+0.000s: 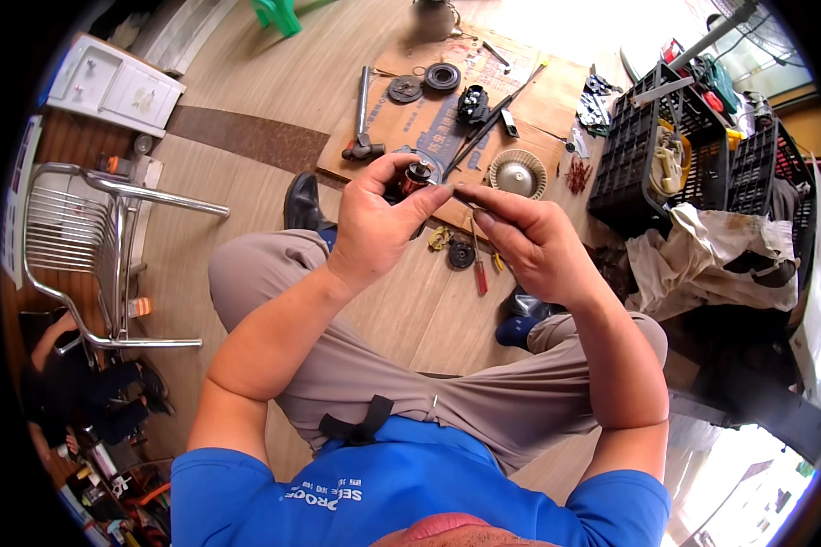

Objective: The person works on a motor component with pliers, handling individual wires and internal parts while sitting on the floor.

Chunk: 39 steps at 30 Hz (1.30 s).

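In front of me, above the near edge of a cardboard sheet (388,109), my left hand (379,214) is closed round a small motor armature (417,175) with reddish-copper windings and a shiny top end. My right hand (538,242) is pinched shut, its fingertips close to the left thumb. A thin dark bit shows at those fingers, too small to name. Beyond the hands lie a pale fan wheel (517,175) and a hammer (363,114). Below them on the floor are a red-handled screwdriver (481,277), a dark round part (461,255) and a yellow part (439,239).
Two round parts, a grey disc (405,89) and a dark ring (442,77), rest on the cardboard near a black housing (473,105). Black plastic crates (625,178) stand at right, with a pale cloth (711,264) beside them. A metal chair (109,255) is at left.
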Each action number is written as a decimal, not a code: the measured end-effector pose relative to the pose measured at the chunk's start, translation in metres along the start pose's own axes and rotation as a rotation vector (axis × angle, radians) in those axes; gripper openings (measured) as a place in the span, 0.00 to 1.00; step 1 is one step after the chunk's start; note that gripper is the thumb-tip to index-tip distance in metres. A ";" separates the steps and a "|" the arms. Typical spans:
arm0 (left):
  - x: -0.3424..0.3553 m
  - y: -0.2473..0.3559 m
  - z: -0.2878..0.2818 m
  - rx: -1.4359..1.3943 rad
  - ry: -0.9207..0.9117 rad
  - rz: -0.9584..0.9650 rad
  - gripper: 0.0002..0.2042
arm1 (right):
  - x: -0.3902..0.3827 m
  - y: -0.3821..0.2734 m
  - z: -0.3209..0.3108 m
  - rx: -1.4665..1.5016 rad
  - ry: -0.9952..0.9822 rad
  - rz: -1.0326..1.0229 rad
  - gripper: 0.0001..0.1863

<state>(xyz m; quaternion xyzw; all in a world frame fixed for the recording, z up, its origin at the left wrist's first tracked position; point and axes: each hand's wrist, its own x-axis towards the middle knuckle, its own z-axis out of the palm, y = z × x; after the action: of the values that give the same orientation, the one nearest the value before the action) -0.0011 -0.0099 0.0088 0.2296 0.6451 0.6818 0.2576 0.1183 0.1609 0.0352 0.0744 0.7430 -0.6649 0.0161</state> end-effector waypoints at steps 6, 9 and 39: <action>0.000 -0.001 0.008 0.007 0.124 0.115 0.11 | 0.001 0.001 0.021 0.112 0.070 0.027 0.18; -0.001 -0.006 0.008 0.042 0.159 0.119 0.10 | 0.001 0.003 0.031 0.165 0.101 0.063 0.18; 0.005 -0.016 0.010 -0.308 0.183 -0.025 0.07 | 0.016 0.030 0.056 0.062 0.243 -0.082 0.18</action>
<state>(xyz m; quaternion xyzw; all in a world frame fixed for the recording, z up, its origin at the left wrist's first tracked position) 0.0025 0.0010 -0.0064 0.1166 0.5566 0.7873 0.2382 0.1022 0.1101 -0.0023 0.1244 0.7209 -0.6739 -0.1038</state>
